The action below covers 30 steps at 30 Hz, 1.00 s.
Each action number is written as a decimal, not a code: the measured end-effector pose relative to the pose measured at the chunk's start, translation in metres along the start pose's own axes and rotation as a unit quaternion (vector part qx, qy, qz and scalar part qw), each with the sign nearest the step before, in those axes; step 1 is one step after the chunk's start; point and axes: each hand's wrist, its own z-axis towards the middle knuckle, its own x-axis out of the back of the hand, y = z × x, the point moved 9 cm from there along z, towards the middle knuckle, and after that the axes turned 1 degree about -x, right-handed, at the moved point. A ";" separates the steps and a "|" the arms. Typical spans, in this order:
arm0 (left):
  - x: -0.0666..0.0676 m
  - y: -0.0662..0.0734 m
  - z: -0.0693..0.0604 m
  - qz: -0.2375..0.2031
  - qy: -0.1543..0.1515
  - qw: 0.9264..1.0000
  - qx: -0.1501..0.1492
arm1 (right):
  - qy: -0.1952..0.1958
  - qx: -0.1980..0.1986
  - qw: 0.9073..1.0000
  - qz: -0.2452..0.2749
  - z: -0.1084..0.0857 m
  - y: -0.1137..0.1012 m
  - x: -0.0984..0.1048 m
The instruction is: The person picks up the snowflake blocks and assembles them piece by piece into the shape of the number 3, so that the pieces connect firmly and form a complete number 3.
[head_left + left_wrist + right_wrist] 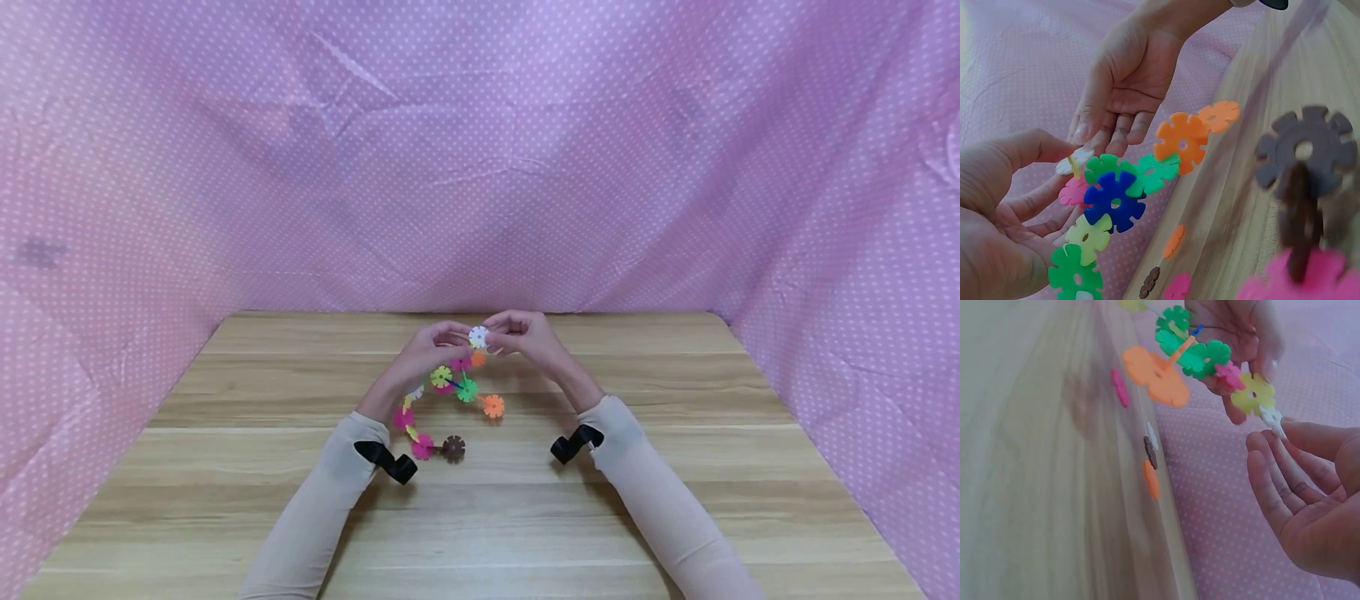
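Right wrist view: fingers [1270, 487] bent, right hand [1317, 503] pinches a white disc [1272, 420], left hand [1235, 331] the adjoining yellow disc [1254, 395].

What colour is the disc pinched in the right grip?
White; the disc shows best in the head view.

Soft light brightens the cloth [112, 183] at left; faint shadows fall on the table [495, 517] beside the sleeves [322, 500]. Both wrist views look dimmer and hazy, the near brown disc [1302, 130] blurred.
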 end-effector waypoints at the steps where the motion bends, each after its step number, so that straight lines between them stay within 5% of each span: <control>1: 0.001 0.000 0.000 0.001 0.002 1.000 0.001 | -0.001 -0.002 1.000 -0.005 0.000 0.000 0.001; 10: 0.007 0.000 0.001 -0.033 0.002 0.999 0.024 | -0.036 -0.037 0.996 -0.079 0.005 0.008 0.005; 14: 0.009 0.000 -0.001 -0.016 -0.002 1.000 0.025 | -0.099 -0.057 0.983 -0.143 0.009 0.018 -0.006; 19: 0.012 0.002 -0.002 -0.013 -0.020 1.000 0.014 | -0.163 -0.035 0.965 -0.202 0.018 0.029 -0.019; 30: 0.012 0.002 -0.001 -0.023 -0.031 0.999 0.008 | -0.184 -0.024 0.945 -0.268 0.037 0.047 -0.031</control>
